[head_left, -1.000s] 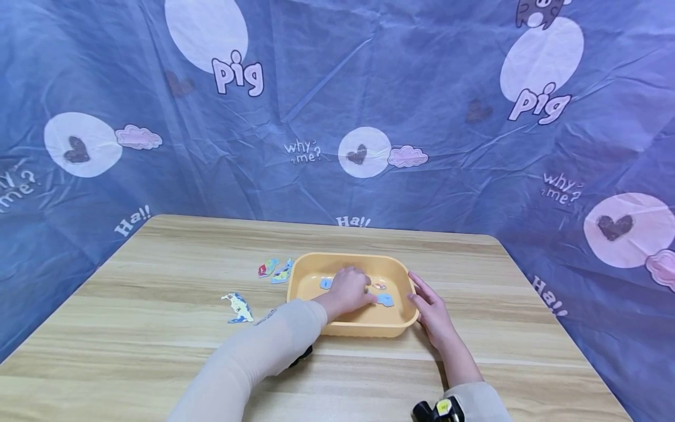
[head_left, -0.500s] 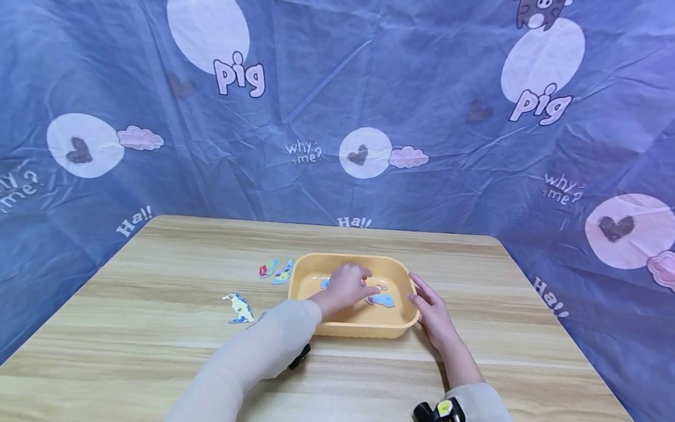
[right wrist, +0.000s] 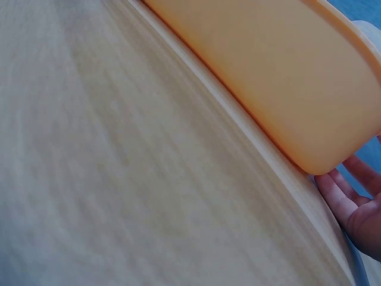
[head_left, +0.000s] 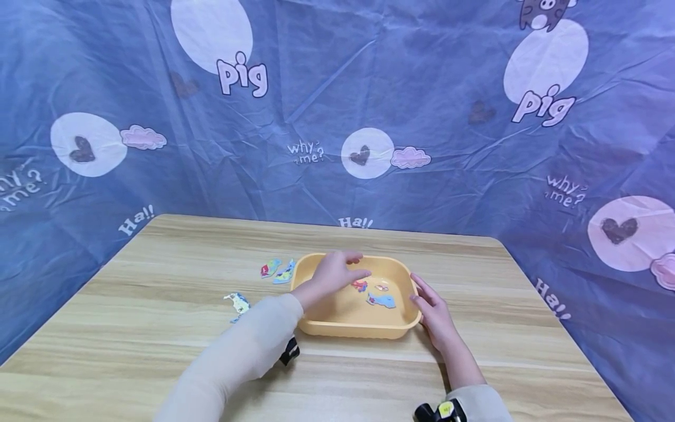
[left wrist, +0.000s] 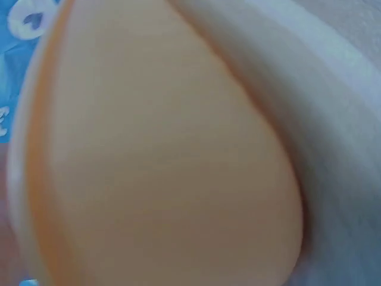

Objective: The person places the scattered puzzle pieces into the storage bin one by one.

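A yellow-orange plastic tray (head_left: pixel 358 329) stands on the table. My left hand (head_left: pixel 332 272) is over its left part, fingers and thumb spread apart, with nothing visible between them. Inside the tray lie a blue flat cut-out piece (head_left: pixel 382 300), a red one (head_left: pixel 360 285) and a small pale one (head_left: pixel 382 288); the hand covers part of the tray floor. My right hand (head_left: pixel 436 313) holds the tray's right end, thumb at the rim. In the right wrist view its fingers (right wrist: pixel 339 196) touch the tray's outer side near the bottom. The left wrist view shows mostly the tray's outer wall (left wrist: pixel 166 149).
Left of the tray, a red-and-green cut-out piece (head_left: pixel 270 268) and a blue-and-yellow one (head_left: pixel 285 272) lie on the wooden table (head_left: pixel 158 281). A white-and-blue piece (head_left: pixel 239 302) is nearer, partly behind the left sleeve (head_left: pixel 237 346). A blue printed cloth (head_left: pixel 316 88) hangs behind.
My left hand has lifted and moved left and back inside the tray area, its fingers spreading; the red piece now shows. The right hand has stayed on the tray.
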`<state>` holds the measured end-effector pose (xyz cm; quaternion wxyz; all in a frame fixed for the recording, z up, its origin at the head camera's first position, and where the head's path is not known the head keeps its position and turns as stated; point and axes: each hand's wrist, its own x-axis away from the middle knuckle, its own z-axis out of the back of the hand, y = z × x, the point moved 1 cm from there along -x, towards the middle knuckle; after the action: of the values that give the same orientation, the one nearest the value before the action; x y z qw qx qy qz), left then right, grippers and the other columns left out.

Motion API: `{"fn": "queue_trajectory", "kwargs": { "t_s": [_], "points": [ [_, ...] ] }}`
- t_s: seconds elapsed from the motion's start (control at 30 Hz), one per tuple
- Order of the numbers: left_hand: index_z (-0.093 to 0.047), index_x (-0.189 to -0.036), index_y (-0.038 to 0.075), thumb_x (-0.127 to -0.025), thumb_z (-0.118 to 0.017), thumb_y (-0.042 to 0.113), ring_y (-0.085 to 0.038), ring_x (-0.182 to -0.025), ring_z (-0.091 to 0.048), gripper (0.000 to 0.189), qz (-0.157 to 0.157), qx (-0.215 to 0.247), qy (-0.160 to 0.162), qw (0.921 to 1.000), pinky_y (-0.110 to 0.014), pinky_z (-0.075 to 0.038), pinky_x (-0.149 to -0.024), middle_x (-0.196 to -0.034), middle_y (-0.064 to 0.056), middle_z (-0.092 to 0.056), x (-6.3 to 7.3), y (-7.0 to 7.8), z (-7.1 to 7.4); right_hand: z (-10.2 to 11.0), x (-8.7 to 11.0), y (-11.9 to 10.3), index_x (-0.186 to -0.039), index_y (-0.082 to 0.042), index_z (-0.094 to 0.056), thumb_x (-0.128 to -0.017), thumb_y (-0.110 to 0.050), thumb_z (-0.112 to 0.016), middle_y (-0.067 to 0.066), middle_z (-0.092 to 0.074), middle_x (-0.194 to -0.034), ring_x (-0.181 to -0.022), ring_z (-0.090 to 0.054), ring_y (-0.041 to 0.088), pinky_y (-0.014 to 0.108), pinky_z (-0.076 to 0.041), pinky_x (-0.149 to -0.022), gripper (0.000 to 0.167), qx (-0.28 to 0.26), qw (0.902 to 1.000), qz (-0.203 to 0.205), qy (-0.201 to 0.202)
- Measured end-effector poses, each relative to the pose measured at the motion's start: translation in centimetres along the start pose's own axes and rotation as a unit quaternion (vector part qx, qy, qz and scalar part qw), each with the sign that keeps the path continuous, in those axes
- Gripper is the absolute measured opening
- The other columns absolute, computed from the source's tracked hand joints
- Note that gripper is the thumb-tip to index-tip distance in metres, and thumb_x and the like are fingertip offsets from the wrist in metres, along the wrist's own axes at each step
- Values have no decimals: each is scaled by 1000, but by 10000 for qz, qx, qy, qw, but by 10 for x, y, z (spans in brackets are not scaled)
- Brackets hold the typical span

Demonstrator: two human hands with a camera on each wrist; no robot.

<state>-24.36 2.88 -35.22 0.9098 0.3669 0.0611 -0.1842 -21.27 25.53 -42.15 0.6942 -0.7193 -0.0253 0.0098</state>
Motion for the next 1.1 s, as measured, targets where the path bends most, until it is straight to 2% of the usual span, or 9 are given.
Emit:
{"fn": "queue_trajectory", "kwargs": {
  "t_s": [0.27,0.43,0.7,0.83,1.0,1.1],
  "points": [
    [-56,-113,7,-74,-67,30,-18,-96,-53,47,143,658,408,9969,-29,-43,-80,-106,-6,-59,6,-8,31,0,1,-1,-133,-10,-31,-85,-9,-48,19,-34,-129,-105,-44,27,32,-46,-74,52,22,10000,45,-67],
    [-55,-115,5,-73,-68,27,-20,-97,-53,49,205,984,682,9926,-33,-43,-81,-106,-8,-59,11,-22,47,1,0,-1,-134,-11,-31,-85,-9,-49,18,-34,-129,-107,-42,28,31,-46,-75,52,40,10000,-8,-58],
    [-52,-117,1,-74,-67,21,-25,-99,-51,49,178,1433,1004,9844,-41,-35,-87,-107,-14,-57,26,-47,73,1,0,0,-134,-11,-31,-85,-10,-48,17,-34,-130,-108,-42,28,32,-46,-75,52,15,10000,-24,-47],
    [-51,-116,1,-76,-66,20,-25,-99,-50,47,381,1472,1131,9819,-41,-36,-87,-108,-16,-56,34,-64,83,1,0,0,-134,-12,-31,-85,-10,-48,16,-34,-130,-108,-42,28,32,-46,-75,52,1,10000,-22,-29],
    [-50,-116,-2,-78,-63,19,-29,-100,-50,45,612,1246,1219,9828,-42,-36,-87,-110,-19,-54,44,-87,91,1,0,0,-134,-12,-31,-85,-10,-49,16,-33,-130,-108,-41,28,31,-46,-75,52,15,10000,-41,-42],
    [-49,-116,-3,-79,-62,19,-32,-101,-49,45,864,1117,1265,9819,-42,-38,-85,-111,-20,-53,49,-101,95,1,0,0,-134,-12,-31,-85,-10,-48,16,-33,-131,-109,-41,28,31,-46,-75,52,3,10000,-35,-49]
  ]
}}
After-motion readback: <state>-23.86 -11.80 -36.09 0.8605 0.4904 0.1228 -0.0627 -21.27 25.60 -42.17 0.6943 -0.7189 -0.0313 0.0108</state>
